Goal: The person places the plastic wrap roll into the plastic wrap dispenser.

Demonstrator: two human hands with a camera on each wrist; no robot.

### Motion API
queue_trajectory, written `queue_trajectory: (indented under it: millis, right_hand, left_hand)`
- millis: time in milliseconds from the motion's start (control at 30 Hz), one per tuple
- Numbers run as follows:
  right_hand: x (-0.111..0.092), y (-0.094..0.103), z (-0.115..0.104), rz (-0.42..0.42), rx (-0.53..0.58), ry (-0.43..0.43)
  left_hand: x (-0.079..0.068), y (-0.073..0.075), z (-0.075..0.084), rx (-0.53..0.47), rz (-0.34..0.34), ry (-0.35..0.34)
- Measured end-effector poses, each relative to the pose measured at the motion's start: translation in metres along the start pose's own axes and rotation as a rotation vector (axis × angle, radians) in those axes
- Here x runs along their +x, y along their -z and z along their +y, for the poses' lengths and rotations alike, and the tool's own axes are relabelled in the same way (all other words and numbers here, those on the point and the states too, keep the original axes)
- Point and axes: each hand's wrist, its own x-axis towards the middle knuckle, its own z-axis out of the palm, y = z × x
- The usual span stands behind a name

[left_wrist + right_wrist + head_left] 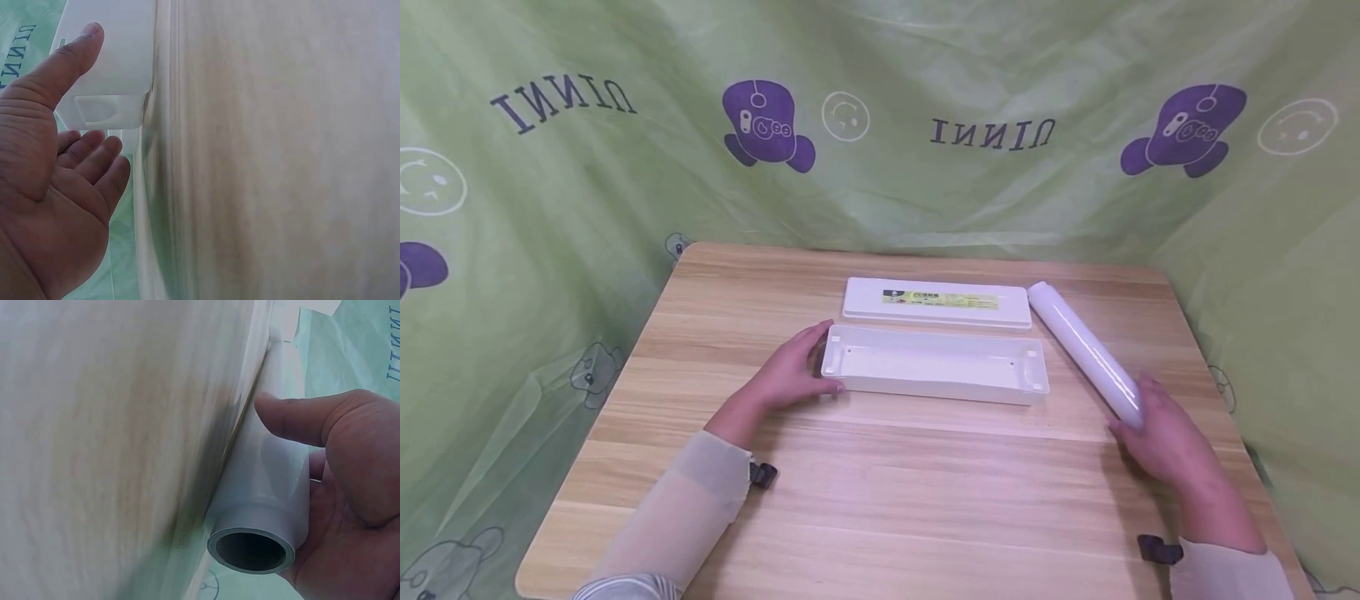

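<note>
A long white plastic box (pixel 932 396) with no lid on it lies on the wooden table. My left hand (pixel 790 371) spans its left end, thumb at the front corner and fingers at the back corner. In the left wrist view the thumb (pixel 72 59) overlaps the box (pixel 122 50), with several curled fingertips just below its end. My right hand (pixel 1168 433) grips the near end of a white cling film roll (pixel 1086 346). The right wrist view shows the thumb (pixel 303 415) across the roll (pixel 262 487) and its hollow core facing the camera.
Behind the box lies its white lid (pixel 861 298), bearing a yellow-green label (pixel 940 300). The roll's far end is close to the lid's right edge. Green printed cloth (pixel 895 200) hangs behind and beside the table (pixel 925 492).
</note>
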Motion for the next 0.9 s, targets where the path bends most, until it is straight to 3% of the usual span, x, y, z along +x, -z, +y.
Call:
queue_trajectory:
  millis: [233,900]
  right_hand:
    - [-0.003,0.003,-0.002,-0.019,-0.006,-0.034]
    - [-0.009,0.003,0.009,0.050,0.006,-0.042]
  left_hand:
    - [-0.001,0.000,0.001,-0.001,0.005,0.003]
    - [0.000,-0.002,-0.001,0.012,0.003,-0.002]
